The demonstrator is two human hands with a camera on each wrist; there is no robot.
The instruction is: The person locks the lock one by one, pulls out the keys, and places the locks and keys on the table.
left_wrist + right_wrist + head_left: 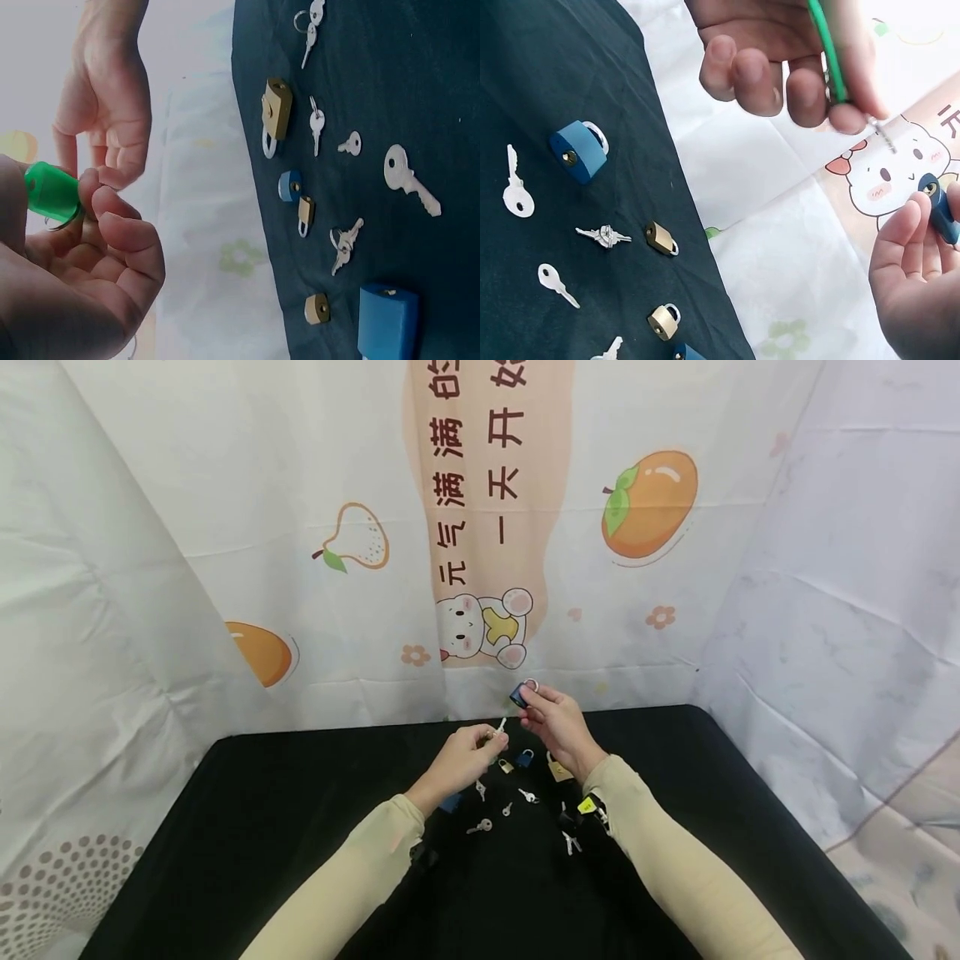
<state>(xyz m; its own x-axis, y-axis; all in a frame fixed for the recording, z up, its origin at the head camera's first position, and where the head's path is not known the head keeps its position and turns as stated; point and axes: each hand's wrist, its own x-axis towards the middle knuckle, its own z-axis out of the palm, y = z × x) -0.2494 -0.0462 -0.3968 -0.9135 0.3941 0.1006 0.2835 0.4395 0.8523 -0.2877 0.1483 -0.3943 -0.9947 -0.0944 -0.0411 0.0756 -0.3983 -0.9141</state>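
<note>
My left hand point(461, 758) pinches a key point(886, 137) with a green tag point(51, 189) between thumb and fingers; the key's blade sticks out past the fingertips. Close by, a little higher and to the right, my right hand point(562, 731) grips a small blue padlock point(939, 207). Its silver shackle points up in the head view, and its keyhole end faces the key in the right wrist view. Key and padlock are apart. Both hands are raised above the black cloth.
On the black-covered table point(300, 827) lie a large blue padlock point(581, 152), a smaller blue padlock point(525, 757), several brass padlocks including a larger one point(278, 110), and several loose silver keys, one large point(409, 180). A printed white curtain point(360, 627) hangs behind the table.
</note>
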